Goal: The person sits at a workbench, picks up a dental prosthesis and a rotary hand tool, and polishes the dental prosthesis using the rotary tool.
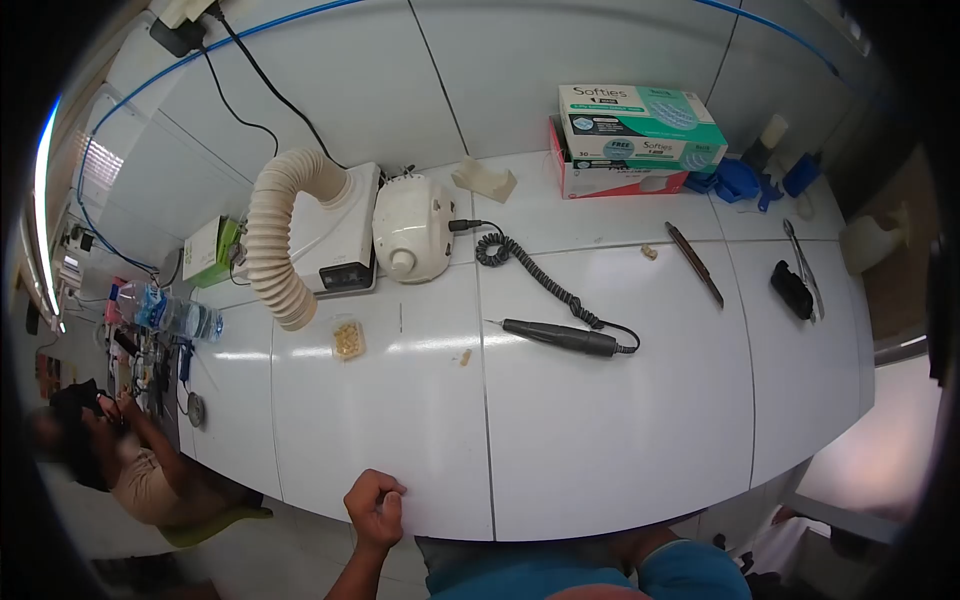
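Clear container [348, 340] of small yellowish pieces: on left half of counter [620, 430], between front and rear edges. Left hand [375, 508]: at front edge, left of centre, fingers curled into a fist; cannot tell the contents. Near container, toward left rear: open end of ribbed hose [270, 235], in the way from that side. Right of container, in order: thin pin [401, 318], tan fragment [466, 357], black rotary handpiece [560, 337] with tip pointing left. Across the space behind handpiece: coiled cord [540, 280], connected to white control unit [412, 230]. At rear edge, right of centre: Softies box [640, 125] stacked on red-and-white box [625, 182]. Toward right edge: slim brown tool [694, 264]. Near left edge: plastic bottles [165, 312]. Beyond left edge: another person [150, 485], seated.
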Tool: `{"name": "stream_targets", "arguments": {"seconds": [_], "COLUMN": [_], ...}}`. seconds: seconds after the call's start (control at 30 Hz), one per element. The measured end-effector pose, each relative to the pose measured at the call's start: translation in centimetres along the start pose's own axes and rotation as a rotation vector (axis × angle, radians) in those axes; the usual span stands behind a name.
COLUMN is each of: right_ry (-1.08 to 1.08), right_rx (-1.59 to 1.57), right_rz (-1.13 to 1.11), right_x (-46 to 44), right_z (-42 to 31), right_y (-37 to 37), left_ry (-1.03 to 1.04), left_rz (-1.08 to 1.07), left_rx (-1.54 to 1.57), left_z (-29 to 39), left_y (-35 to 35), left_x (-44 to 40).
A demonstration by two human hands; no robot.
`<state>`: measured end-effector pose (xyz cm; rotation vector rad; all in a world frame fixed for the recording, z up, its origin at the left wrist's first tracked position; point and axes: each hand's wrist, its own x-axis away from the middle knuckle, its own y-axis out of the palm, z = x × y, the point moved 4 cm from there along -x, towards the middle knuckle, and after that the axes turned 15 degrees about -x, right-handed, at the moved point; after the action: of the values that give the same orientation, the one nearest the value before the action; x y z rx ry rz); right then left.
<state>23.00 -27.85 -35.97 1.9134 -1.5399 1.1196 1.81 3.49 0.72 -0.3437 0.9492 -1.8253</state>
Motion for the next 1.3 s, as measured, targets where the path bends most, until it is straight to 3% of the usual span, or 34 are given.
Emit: {"name": "stream_targets", "arguments": {"seconds": [0.23, 0.33, 0.43, 0.47, 0.53, 0.6, 0.73, 0.87, 0.97, 1.03, 1.3], "right_ry": [-0.096, -0.197, -0.308, -0.319, -0.342, -0.603, -0.889, -1.039, -1.037, -1.03, -1.014], "right_rx": [0.101, 0.124, 0.173, 0.245, 0.28, 0.189, 0.04, 0.296, 0.506, 0.619, 0.687], "right_rz": [-0.059, -0.221, -0.424, -0.426, -0.436, -0.321, 0.016, 0.496, 0.868, 1.035, 1.115], "right_x": [0.0, 4.2, 14.2, 19.6, 25.4, 28.8, 33.2, 29.3, 23.2, 19.9, 15.1], "right_z": [1.1, -0.9, -11.0, -17.2, -22.8, -25.7, -31.5, -35.4, -37.6, -38.6, -38.5], "right_y": [-0.5, -1.1, -4.6, -6.7, -10.0, -12.5, -17.7, -23.0, -26.9, -28.7, -31.2], "left_ry": [0.103, 0.165, 0.173, 0.143, 0.111, 0.101, -0.081, 0.342, 0.585, 0.608, 0.723], "left_rz": [-0.015, -0.086, -0.13, -0.171, -0.195, -0.176, -0.091, 0.041, 0.05, -0.031, -0.259], "left_rx": [0.151, 0.155, 0.121, 0.124, 0.12, 0.104, 0.148, -0.163, -0.396, -0.455, -0.429], "left_z": [-0.1, 1.0, 1.1, 1.1, 0.9, 0.8, 1.6, 5.5, 6.5, 6.7, 6.3], "left_y": [-1.2, -0.5, 0.0, -0.2, -0.2, 0.1, 0.0, 0.5, 2.3, 3.5, 6.4], "left_x": [-0.5, -0.4, -1.1, -1.2, -1.5, -1.6, -3.7, -8.8, -13.6, -16.2, -21.3]}}
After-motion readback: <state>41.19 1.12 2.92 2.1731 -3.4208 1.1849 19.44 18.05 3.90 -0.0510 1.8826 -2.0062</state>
